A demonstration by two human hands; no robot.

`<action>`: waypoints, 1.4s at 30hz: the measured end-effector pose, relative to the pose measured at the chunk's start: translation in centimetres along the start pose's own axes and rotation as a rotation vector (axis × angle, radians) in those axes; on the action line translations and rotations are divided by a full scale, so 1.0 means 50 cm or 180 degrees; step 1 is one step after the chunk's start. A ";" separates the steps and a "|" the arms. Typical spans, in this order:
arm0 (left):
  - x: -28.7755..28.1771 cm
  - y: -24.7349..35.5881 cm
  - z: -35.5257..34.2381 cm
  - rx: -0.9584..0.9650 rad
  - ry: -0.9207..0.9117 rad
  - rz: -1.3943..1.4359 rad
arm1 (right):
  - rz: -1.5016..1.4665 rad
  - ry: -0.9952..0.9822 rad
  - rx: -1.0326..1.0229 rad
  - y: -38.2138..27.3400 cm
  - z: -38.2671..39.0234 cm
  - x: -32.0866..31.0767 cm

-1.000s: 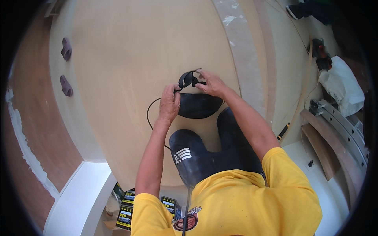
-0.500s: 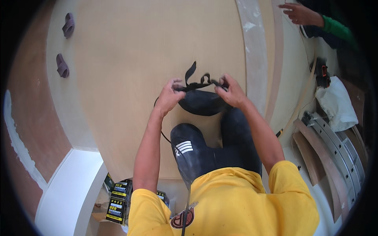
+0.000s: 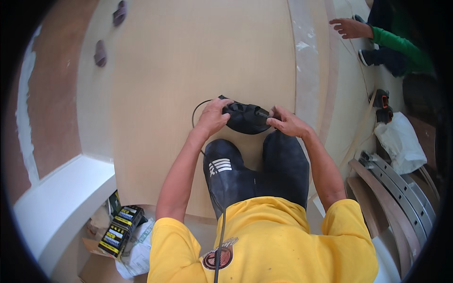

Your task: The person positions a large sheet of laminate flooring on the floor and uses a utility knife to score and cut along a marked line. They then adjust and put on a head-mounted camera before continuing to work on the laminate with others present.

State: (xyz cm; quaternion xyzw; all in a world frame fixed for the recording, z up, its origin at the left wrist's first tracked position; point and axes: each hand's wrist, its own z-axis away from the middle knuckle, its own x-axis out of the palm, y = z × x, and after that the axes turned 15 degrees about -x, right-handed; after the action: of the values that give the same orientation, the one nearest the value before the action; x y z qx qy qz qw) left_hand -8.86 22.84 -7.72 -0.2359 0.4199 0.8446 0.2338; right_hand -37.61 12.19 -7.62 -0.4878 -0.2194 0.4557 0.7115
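A black rounded pad with straps (image 3: 246,123) is held between my two hands, just beyond my knees and over the pale wood panel (image 3: 188,66). My left hand (image 3: 214,117) has its fingers closed on the pad's left upper edge. On the other side, my right hand (image 3: 289,123) pinches the end of a strap at its right edge. Loose strap folds lie across the top of the pad; its exact kind is unclear. A thin black cable (image 3: 193,115) loops past my left wrist and runs down over my shirt.
Purple sandals (image 3: 100,53) lie at the far left. At the far right a co-worker's hand (image 3: 353,29) reaches out of a green sleeve. A white sack (image 3: 401,141), a dark power tool (image 3: 381,101) and long metal rails (image 3: 401,188) line the right. Black-and-yellow boxes (image 3: 121,228) stand at lower left.
The strap that stuck up is now folded down over the pad. My left hand has risen slightly and moved right, my right hand slightly outward. The view has shifted; the co-worker's hand is lower in it.
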 end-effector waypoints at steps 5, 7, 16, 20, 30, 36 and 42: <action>-0.057 -0.032 0.157 -0.0051 0.1367 0.0229 | 0.0821 0.0792 -0.1386 0.009 -0.027 0.030; -0.067 -0.085 0.269 -0.0882 0.1522 0.1648 | 0.0749 0.1001 -0.1216 -0.012 -0.030 0.026; 0.270 -0.276 0.712 -0.2457 0.1102 0.1744 | 0.0273 0.1322 -0.1419 -0.013 0.008 0.048; 0.318 -0.248 0.674 -0.2336 0.1324 0.1860 | -0.0043 0.1482 -0.1442 -0.030 0.027 0.051; 0.131 -0.196 0.555 -0.1760 0.1872 0.2344 | 0.0833 0.1289 -0.1786 -0.155 0.024 0.069; -0.022 -0.071 0.474 -0.0867 0.1956 0.1679 | 0.0794 0.1381 -0.1754 -0.144 0.033 0.071; -0.071 0.098 0.202 0.0329 0.1195 0.0540 | 0.0431 0.1333 -0.1484 -0.126 0.024 0.062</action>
State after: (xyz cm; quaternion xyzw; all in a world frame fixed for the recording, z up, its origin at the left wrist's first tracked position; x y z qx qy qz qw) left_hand -11.04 27.78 2.76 -0.3405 0.5172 0.7799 0.0913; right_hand -34.27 14.78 -1.91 -0.7343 -0.1337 0.3292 0.5783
